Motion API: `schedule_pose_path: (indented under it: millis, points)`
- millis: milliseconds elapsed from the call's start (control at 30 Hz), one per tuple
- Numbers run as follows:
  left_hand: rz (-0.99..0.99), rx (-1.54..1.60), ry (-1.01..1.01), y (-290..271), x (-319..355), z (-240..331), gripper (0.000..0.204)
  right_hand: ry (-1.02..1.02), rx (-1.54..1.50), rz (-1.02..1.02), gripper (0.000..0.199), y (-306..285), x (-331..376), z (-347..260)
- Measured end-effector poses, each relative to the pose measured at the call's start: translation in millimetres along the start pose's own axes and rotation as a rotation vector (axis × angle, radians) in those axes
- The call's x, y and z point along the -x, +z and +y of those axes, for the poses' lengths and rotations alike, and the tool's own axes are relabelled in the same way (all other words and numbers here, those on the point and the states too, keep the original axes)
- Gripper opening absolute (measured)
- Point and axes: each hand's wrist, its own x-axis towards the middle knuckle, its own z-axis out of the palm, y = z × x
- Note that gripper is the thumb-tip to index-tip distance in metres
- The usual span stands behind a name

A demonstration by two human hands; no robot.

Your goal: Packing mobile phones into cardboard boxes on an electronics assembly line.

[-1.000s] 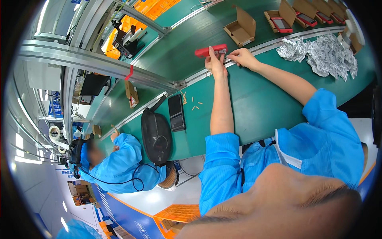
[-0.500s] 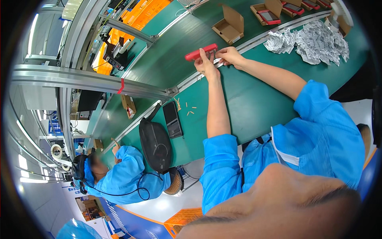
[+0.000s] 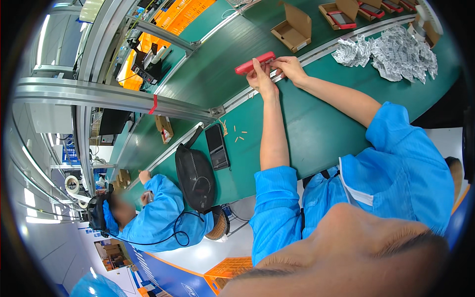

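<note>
A red handheld device [image 3: 248, 65], long and slim as seen from its side, is held up over the belt by my left hand [image 3: 263, 83]. The fingers of that hand wrap its underside, with the thumb along its near face. My right hand [image 3: 292, 69] is at the device's right end, its fingertips pinched together close against it. What lies between those fingertips is too small to make out. Beyond my hands an open brown carton [image 3: 291, 35] rests on the belt with its lid raised.
Further right are several open cartons with red devices [image 3: 342, 20]. A pile of clear plastic packets [image 3: 403, 52] lies on the green table [image 3: 316, 128]. To the left are a black bag [image 3: 194, 173], a dark phone [image 3: 216, 146] and small sticks [image 3: 239, 138]. A co-worker [image 3: 153, 213] in blue sits at left.
The device and both my hands have shifted slightly in view, as has the whole scene. My right fingertips have moved up closer to the device's end. The co-worker's arm has moved.
</note>
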Motion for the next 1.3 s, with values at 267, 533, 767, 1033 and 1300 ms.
schedule_pose_path:
  millis: [267, 533, 767, 1033, 1300]
  points:
    - [0.049, -0.299, 0.209, -8.6, 2.1, -12.5, 0.052, -0.173, 0.190, -0.176, 0.014, -28.3, 31.5, -22.1]
    - [0.030, -0.276, 0.097, -25.4, -11.7, -6.9, 0.050, -0.008, 0.359, -0.306, 0.014, -101.1, 68.4, -83.1]
    - [-0.148, 0.283, -0.366, -2.7, 0.8, 3.4, 0.046, -0.091, 1.564, 0.114, 0.022, -148.8, 79.1, -90.8]
    - [-0.296, 0.248, -0.489, 6.2, 11.4, 10.3, 0.067, -0.281, 1.845, 0.224, 0.028, -138.4, 74.2, -88.6]
    - [-0.357, 0.265, -0.546, 1.9, 12.4, 6.2, 0.073, -0.224, 1.691, 0.116, 0.035, -131.8, 87.1, -105.8]
